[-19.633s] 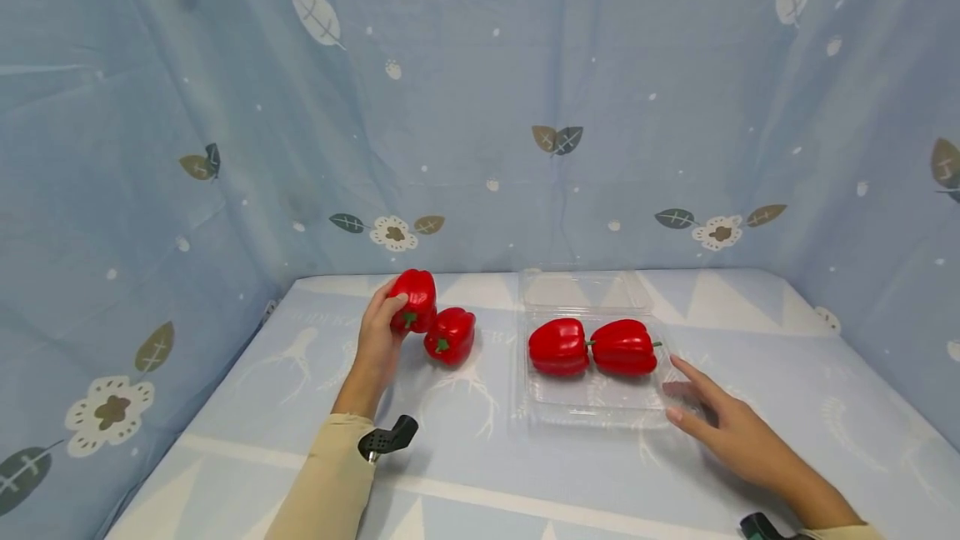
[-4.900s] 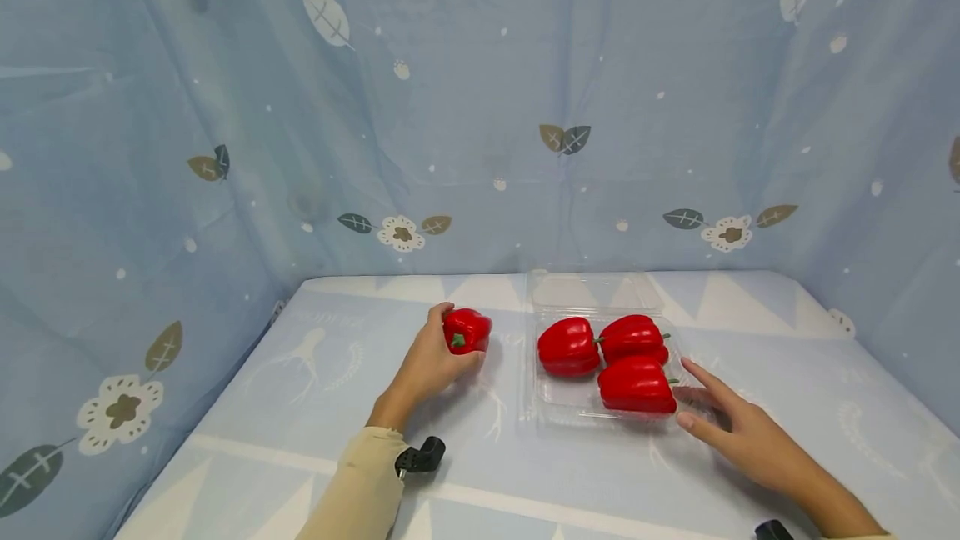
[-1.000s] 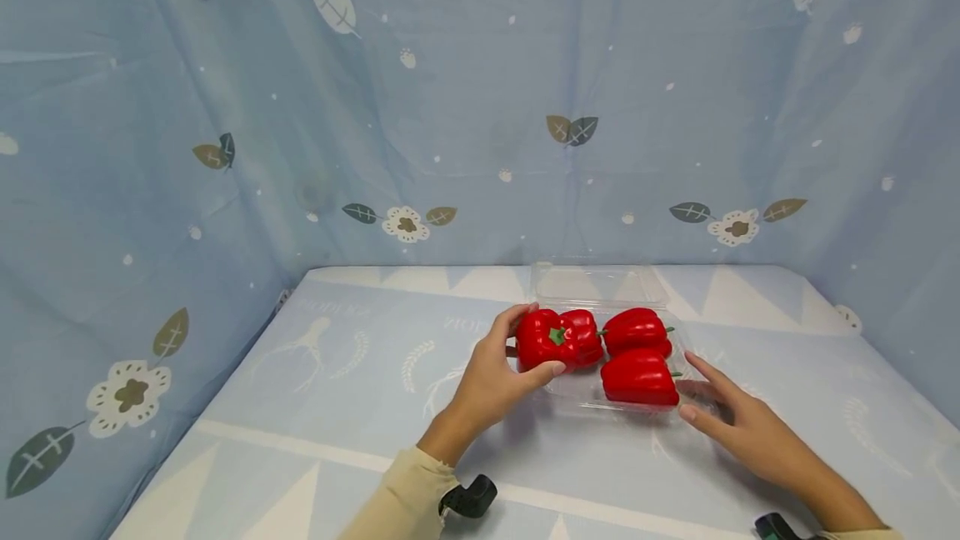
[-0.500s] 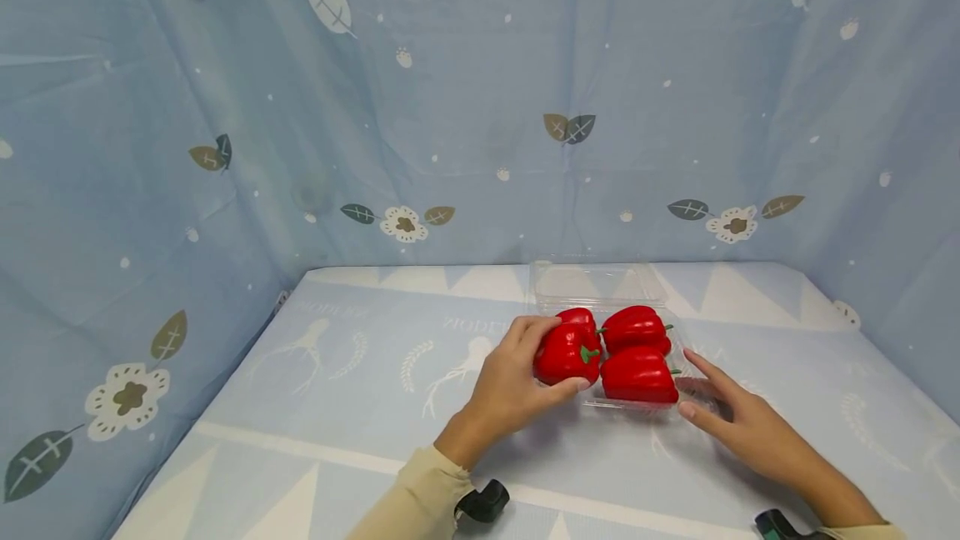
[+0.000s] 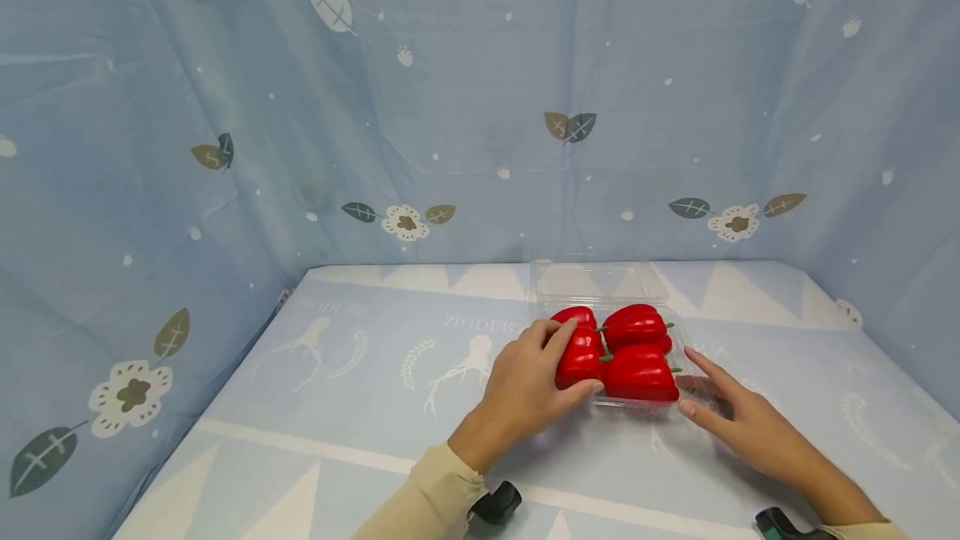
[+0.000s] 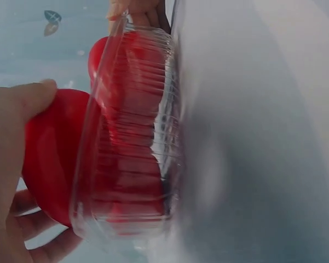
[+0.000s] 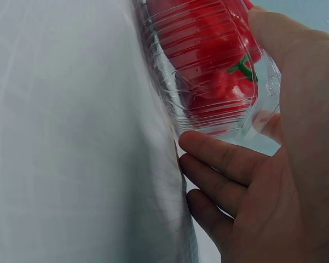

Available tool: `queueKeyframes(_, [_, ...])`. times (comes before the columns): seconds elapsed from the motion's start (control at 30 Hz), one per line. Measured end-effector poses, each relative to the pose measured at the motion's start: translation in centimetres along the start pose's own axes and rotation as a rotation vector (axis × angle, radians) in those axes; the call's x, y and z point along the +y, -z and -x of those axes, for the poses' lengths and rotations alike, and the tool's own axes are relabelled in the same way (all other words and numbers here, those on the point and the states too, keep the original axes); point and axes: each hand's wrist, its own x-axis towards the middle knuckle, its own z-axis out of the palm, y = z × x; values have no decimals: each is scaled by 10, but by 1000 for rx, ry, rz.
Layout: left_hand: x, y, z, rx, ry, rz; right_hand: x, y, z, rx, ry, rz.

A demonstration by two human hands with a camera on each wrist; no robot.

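Nearest, the right hand (image 5: 738,422) lies with fingers straight against the near right rim of the clear tray (image 5: 660,402), steadying it. To its left, the left hand (image 5: 528,386) curls round the fourth pepper (image 5: 579,355), lowering it into the tray's near left corner beside the near right pepper (image 5: 637,372). Two far peppers (image 5: 636,325) lie behind. Seating looks almost done; next comes releasing and withdrawing without jostling the tray. The hinged lid (image 5: 596,280) lies open beyond.

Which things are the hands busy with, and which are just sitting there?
Busy with:
left hand gripping a red pepper
clear plastic box steadied by right hand
three other peppers in it

Just there:
table
blue leaf-print curtain
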Motion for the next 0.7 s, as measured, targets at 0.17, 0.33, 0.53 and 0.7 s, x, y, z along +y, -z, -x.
queueKeyframes(0.17, [4,3,-4,-47,6,-51,-1,0,0,-3,-4,-1])
queueKeyframes(0.33, [5,3,-6,-89,-5,-102,0,-1,1,0,-9,-5])
queueKeyframes(0.53, [4,4,-8,-124,-41,-147,0,-1,1,9,-2,-2])
queueKeyframes(0.7, [5,6,-10,-105,-72,-169,-1,0,1,12,5,-3])
